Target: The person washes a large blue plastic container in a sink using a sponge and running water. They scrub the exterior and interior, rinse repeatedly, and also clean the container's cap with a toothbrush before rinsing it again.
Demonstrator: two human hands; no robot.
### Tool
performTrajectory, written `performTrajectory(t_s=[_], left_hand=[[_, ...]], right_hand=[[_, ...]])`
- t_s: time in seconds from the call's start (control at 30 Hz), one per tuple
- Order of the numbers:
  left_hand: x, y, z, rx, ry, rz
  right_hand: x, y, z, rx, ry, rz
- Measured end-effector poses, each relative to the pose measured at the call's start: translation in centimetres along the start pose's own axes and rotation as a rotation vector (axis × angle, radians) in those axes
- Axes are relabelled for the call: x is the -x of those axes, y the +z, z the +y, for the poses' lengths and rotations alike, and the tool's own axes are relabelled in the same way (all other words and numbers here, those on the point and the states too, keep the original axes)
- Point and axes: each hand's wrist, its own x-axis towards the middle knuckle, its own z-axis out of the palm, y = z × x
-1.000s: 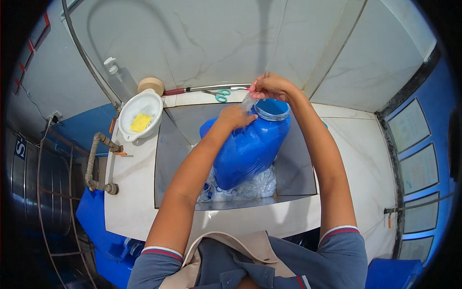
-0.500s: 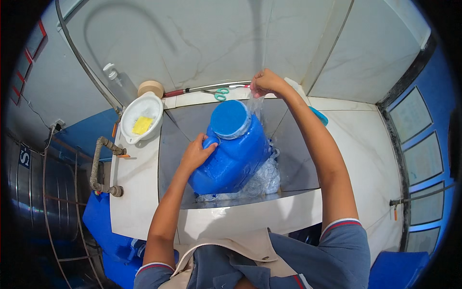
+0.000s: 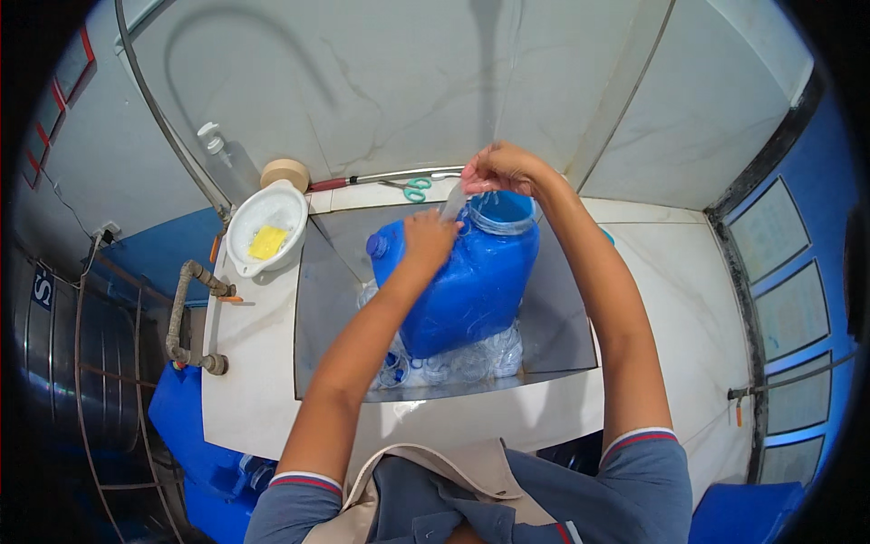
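A big blue plastic jerrycan (image 3: pixel 471 290) stands tilted on several wet clear plastic bottles (image 3: pixel 489 356) in the grey sink basin (image 3: pixel 562 313). Its wide round neck (image 3: pixel 504 214) faces up at the right, partly behind my right hand; a small blue cap (image 3: pixel 376 245) sits at its left corner. My left hand (image 3: pixel 430 239) is closed over the top by the handle, which it mostly hides. Above the jerrycan, my right hand (image 3: pixel 498 172) pinches a strip of clear plastic film (image 3: pixel 452 200) that reaches down to my left fingertips.
On the left ledge, a white bowl (image 3: pixel 296 213) holds a yellow sponge (image 3: pixel 267 242). Behind it are a clear pump bottle (image 3: pixel 228 163) and a tape roll (image 3: pixel 285 172). Green-handled scissors (image 3: pixel 415 189) lie along the back ledge. A pipe with valves (image 3: pixel 178 308) juts at the left.
The jerrycan has turned and shifted, its neck moving right and its small cap coming into view at left. My left hand moved up and right, closer to my right hand.
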Motion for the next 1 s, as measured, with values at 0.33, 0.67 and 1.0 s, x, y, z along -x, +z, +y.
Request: performTrajectory(t_s=[0.33,0.67,1.0], left_hand=[[-2.1,-2.5,1.2,0.351,0.377,-0.38],[9.1,-5.4,-3.4,0.155,0.507,-0.13],[12.4,-6.2,-0.8,0.072,-0.311,-0.261]], right_hand=[[0.9,-0.2,2.1,0.124,-0.052,-0.035],[6.5,5.1,12.7,1.002,-0.323,-0.207],[10.8,10.9,15.7,1.171,-0.403,0.043]])
